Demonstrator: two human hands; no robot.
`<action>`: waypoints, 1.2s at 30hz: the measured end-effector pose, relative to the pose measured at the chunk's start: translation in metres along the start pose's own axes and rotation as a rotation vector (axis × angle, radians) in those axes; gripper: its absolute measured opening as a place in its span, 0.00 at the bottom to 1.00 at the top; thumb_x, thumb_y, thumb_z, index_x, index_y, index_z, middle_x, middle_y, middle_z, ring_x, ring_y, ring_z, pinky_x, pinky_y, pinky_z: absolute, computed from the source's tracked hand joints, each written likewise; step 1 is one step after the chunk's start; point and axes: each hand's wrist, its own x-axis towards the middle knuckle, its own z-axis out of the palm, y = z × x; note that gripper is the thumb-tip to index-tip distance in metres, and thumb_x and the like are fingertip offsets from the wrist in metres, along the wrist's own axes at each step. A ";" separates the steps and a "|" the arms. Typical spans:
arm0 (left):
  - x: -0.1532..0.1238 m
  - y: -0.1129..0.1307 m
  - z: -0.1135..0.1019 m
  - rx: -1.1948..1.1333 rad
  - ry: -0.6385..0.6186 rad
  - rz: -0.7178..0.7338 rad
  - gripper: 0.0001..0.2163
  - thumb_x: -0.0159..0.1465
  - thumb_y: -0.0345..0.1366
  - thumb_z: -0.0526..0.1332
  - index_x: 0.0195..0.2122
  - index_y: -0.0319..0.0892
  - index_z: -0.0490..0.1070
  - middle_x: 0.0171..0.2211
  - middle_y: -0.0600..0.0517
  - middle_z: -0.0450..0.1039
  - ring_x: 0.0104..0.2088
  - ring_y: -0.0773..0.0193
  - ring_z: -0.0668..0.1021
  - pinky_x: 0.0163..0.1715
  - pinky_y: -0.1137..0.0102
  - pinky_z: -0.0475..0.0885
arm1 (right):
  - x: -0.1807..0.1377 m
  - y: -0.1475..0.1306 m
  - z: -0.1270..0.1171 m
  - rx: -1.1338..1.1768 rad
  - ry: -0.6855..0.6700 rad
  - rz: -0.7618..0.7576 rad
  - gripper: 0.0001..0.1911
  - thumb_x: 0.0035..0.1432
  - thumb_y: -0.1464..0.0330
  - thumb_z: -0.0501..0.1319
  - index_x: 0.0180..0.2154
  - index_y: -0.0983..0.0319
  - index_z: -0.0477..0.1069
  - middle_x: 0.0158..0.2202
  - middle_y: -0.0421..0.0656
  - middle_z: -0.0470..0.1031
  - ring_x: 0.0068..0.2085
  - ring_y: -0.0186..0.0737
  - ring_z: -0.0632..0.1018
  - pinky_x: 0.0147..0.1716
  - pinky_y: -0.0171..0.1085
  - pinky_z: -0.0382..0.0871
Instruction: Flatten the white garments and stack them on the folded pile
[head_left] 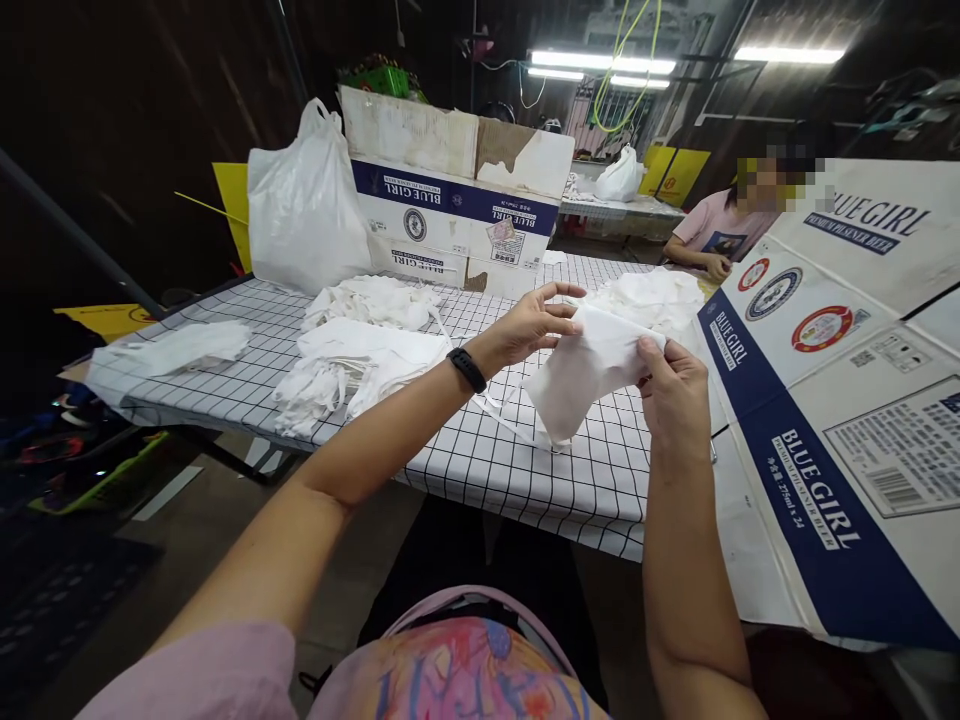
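Two bare hands hold a limp, white, roughly four-sided piece of fabric (592,365) over a table (465,470) spread with white cloth ruled in a black grid. The left hand (536,325), below which sits a black wristband (466,371), pinches the upper left corner between thumb and fingers; the right hand (677,385) pinches the upper right edge, thumb on top. The lower edge hangs free; whether its lowest corner touches the table I cannot tell. A thin white strap (514,429) lies to its left.

Gridded surface shows between the fabric and the table's near edge, and leftward as far as a layered stack of white fabric pieces (367,350). Room is tighter on the right, where the slanting edge of a white-and-navy cardboard carton (802,470) comes near the right hand. A loose white fabric heap (645,295) lies just beyond the hands, and a second printed carton (450,205) stands upright along the far side beside a bulging white plastic bag (300,215).
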 end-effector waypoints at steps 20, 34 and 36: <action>-0.008 0.016 0.048 0.125 -0.264 0.119 0.14 0.68 0.49 0.65 0.41 0.42 0.76 0.40 0.48 0.77 0.44 0.60 0.78 0.44 0.69 0.71 | 0.024 -0.084 0.019 0.032 -0.395 0.214 0.12 0.48 0.63 0.78 0.29 0.60 0.78 0.22 0.40 0.75 0.26 0.40 0.78 0.20 0.34 0.68; -0.017 0.020 0.019 0.261 -0.394 0.038 0.17 0.62 0.50 0.70 0.33 0.38 0.76 0.30 0.54 0.67 0.29 0.71 0.69 0.29 0.72 0.62 | 0.025 -0.076 0.004 -0.091 -0.485 0.228 0.23 0.42 0.53 0.80 0.22 0.63 0.75 0.17 0.38 0.69 0.17 0.28 0.65 0.13 0.28 0.57; -0.019 0.019 0.013 0.295 -0.383 0.041 0.18 0.62 0.50 0.70 0.30 0.38 0.75 0.28 0.54 0.66 0.29 0.71 0.68 0.29 0.72 0.61 | 0.028 -0.070 0.000 -0.092 -0.442 0.239 0.23 0.41 0.53 0.80 0.23 0.63 0.75 0.18 0.37 0.69 0.17 0.28 0.65 0.14 0.28 0.57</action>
